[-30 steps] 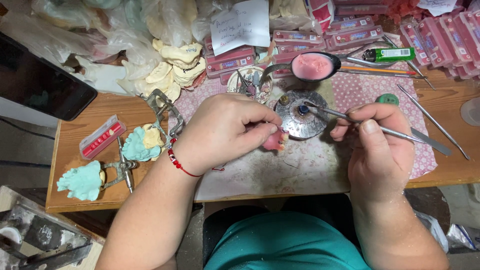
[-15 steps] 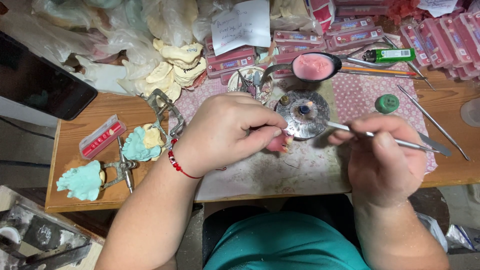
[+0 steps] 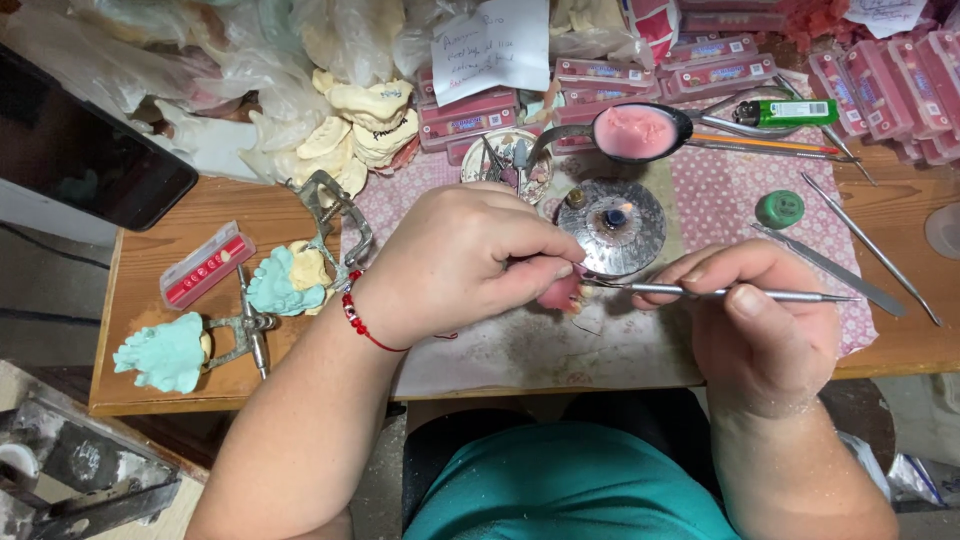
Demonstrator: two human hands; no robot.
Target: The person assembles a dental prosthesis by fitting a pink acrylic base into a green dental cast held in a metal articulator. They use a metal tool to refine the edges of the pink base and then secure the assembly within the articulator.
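Note:
My left hand (image 3: pixel 465 260) is curled around a small pink denture piece (image 3: pixel 562 292), mostly hidden by the fingers, above the worn mat at the table's middle. My right hand (image 3: pixel 755 325) pinches a thin metal hand tool (image 3: pixel 740 294) held level, its tip touching the pink piece. Just behind them stands a round metal burner (image 3: pixel 612 226) with a small flame at its centre. A red bead bracelet circles my left wrist.
A ladle of pink wax (image 3: pixel 636 131) lies behind the burner, with pink boxes (image 3: pixel 720 72), a green lighter (image 3: pixel 790 112) and a green cap (image 3: pixel 779 209). Metal tools (image 3: pixel 868 243) lie right. Teal casts on articulators (image 3: pixel 185 350), a red strip box (image 3: pixel 206 266) and a phone (image 3: pixel 80 150) sit left.
My right hand has drawn the tool from the burner flame down and toward me, so it now lies level with its tip against the pink piece. My left hand has barely moved.

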